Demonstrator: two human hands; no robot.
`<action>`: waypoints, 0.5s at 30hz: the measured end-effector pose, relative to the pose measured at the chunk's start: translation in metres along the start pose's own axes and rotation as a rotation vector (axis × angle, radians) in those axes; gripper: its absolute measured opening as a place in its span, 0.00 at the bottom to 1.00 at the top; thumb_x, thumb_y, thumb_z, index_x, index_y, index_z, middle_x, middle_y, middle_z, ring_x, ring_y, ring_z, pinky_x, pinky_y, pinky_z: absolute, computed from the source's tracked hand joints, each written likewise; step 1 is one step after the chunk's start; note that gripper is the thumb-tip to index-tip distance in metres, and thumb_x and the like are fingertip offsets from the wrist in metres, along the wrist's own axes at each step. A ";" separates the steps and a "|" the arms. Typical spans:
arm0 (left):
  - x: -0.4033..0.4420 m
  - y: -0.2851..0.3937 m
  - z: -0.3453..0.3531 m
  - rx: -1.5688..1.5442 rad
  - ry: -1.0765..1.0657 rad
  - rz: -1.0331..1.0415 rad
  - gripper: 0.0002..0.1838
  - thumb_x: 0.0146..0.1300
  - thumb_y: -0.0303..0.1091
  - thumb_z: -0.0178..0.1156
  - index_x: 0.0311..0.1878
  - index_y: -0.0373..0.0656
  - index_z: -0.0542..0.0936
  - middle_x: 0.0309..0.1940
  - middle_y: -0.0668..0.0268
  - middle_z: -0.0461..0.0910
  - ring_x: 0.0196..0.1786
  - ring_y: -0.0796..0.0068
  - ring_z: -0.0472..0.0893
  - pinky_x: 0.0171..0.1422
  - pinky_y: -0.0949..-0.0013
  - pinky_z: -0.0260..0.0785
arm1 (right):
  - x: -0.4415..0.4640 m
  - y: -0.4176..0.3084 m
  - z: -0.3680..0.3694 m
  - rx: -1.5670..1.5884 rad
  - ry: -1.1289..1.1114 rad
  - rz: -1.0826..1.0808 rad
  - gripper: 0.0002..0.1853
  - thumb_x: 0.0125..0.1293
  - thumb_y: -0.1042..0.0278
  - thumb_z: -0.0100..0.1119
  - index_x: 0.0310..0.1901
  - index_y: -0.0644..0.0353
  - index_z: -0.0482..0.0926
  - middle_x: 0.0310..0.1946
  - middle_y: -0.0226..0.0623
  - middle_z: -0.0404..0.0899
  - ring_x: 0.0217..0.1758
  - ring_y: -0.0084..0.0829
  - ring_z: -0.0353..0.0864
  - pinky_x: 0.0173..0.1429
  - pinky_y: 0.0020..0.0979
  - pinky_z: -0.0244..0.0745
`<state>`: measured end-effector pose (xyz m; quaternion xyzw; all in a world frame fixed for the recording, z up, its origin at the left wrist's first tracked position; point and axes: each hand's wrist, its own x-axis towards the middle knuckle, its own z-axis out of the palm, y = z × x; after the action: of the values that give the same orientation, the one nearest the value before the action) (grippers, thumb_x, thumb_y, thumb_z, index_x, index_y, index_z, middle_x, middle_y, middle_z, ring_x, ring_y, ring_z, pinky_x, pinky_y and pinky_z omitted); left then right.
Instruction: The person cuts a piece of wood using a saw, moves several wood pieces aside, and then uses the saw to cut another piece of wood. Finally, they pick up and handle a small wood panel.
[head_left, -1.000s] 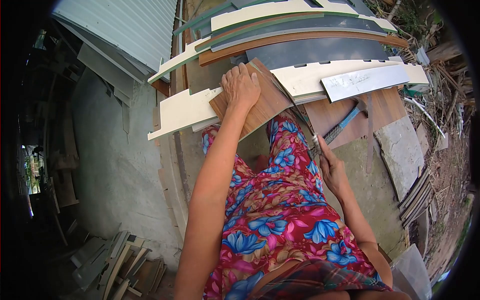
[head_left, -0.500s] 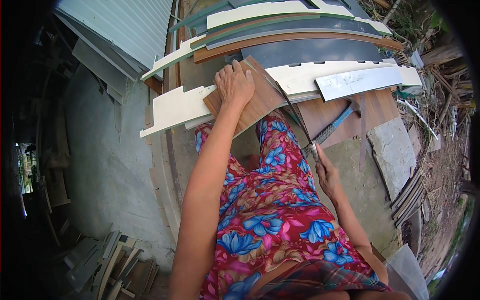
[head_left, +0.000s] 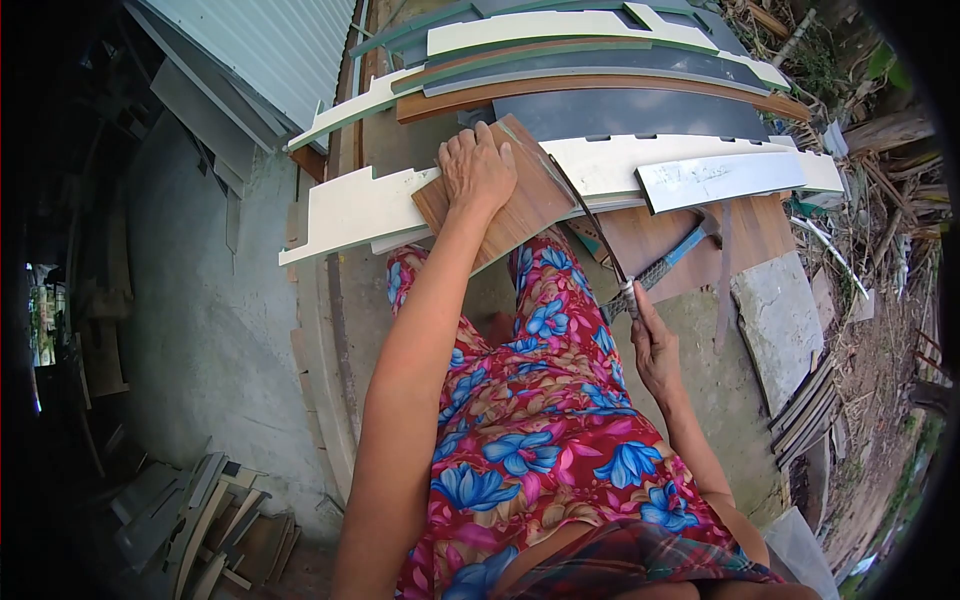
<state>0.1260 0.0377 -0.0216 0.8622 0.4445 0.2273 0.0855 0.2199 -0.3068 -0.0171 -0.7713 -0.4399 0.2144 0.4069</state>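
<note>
My left hand (head_left: 480,170) presses down on a brown wood-grain board (head_left: 535,200), its fingers bent over the far edge. The board lies tilted across a long cream strip (head_left: 355,208), above my knees. Closed round the handle of a long, thin, dark-bladed tool (head_left: 596,228) is my right hand (head_left: 655,345). Its blade runs along the board's right edge, apparently touching it; I cannot tell whether it is a saw or a knife. Just beyond the right hand, a hammer (head_left: 680,250) with a blue and black handle rests partly on another wood-grain panel (head_left: 640,235).
A shiny white strip (head_left: 720,180) lies on the cream strip at right. Behind are stacked long brown, grey and cream pieces (head_left: 600,88). A broken grey slab (head_left: 785,320) sits on the right. Offcuts (head_left: 215,520) are piled at lower left, near a corrugated wall (head_left: 260,50).
The view has shifted slightly, so the boards appear a little lower and further right. The blade has slid slightly forward along the board's edge. Both hands keep their holds.
</note>
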 end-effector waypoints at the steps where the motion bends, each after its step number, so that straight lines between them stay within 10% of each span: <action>1: 0.000 0.000 0.000 -0.003 0.000 -0.001 0.28 0.68 0.44 0.54 0.62 0.30 0.72 0.54 0.43 0.76 0.61 0.45 0.72 0.73 0.44 0.52 | -0.001 0.001 0.000 -0.006 -0.008 0.006 0.31 0.72 0.81 0.47 0.75 0.45 0.64 0.29 0.29 0.68 0.31 0.21 0.65 0.39 0.24 0.68; 10: 0.000 0.001 -0.001 -0.020 -0.016 -0.008 0.28 0.67 0.44 0.55 0.62 0.30 0.71 0.53 0.44 0.76 0.61 0.46 0.72 0.73 0.44 0.53 | 0.030 -0.013 0.003 -0.019 -0.045 -0.016 0.30 0.74 0.79 0.46 0.75 0.44 0.63 0.27 0.32 0.65 0.30 0.22 0.63 0.38 0.24 0.67; 15: 0.000 0.001 -0.003 -0.029 -0.028 -0.022 0.28 0.67 0.44 0.55 0.62 0.30 0.71 0.53 0.44 0.75 0.61 0.46 0.72 0.73 0.44 0.51 | 0.101 -0.063 0.013 -0.065 -0.140 0.095 0.29 0.72 0.78 0.47 0.73 0.46 0.65 0.54 0.59 0.79 0.59 0.51 0.81 0.58 0.34 0.74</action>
<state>0.1253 0.0369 -0.0187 0.8591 0.4493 0.2207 0.1068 0.2313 -0.1972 0.0295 -0.7872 -0.4372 0.2724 0.3391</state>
